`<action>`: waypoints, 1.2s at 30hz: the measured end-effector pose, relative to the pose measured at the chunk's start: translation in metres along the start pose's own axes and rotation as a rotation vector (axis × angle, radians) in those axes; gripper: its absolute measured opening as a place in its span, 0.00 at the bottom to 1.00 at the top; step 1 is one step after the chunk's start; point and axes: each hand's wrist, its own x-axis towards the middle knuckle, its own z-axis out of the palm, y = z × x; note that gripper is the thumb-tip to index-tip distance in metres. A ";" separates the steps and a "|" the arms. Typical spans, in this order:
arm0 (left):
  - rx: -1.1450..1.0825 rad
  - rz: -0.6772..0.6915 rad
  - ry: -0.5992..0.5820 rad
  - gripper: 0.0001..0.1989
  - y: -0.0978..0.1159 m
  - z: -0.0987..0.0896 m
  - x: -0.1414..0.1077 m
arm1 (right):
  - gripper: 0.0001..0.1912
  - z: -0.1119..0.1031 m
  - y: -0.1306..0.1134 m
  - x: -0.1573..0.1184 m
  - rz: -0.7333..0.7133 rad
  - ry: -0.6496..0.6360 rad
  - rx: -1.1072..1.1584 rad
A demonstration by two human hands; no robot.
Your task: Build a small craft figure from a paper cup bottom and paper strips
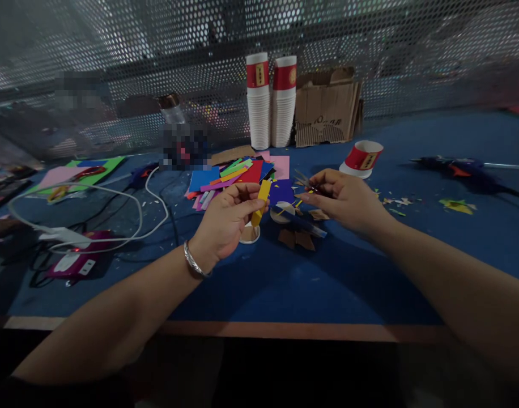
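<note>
Between the thumb and fingers of my left hand (pixel 229 218) is a folded yellow strip of paper (pixel 260 204), held upright above the table. My right hand (pixel 347 198) grips a pair of scissors (pixel 302 179), whose blades point left toward the strip but stand apart from it. Under and between the hands lie a dark blue paper square (pixel 281 191), brown star-like cardboard pieces (pixel 297 239), a white round piece (pixel 282 212) and small yellow scraps. Behind my left hand spreads a pile of coloured paper strips (pixel 229 177).
Two tall stacks of paper cups (pixel 258 113) stand at the back beside a cardboard box (pixel 325 113). A single red-and-white cup (pixel 362 159) sits right of them. Glue guns (pixel 459 170) lie at right and left. White cable loops past a purple power strip (pixel 79 255).
</note>
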 end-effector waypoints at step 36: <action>0.032 -0.091 -0.030 0.09 -0.003 0.002 -0.002 | 0.16 -0.018 0.017 0.019 -0.013 0.152 -0.324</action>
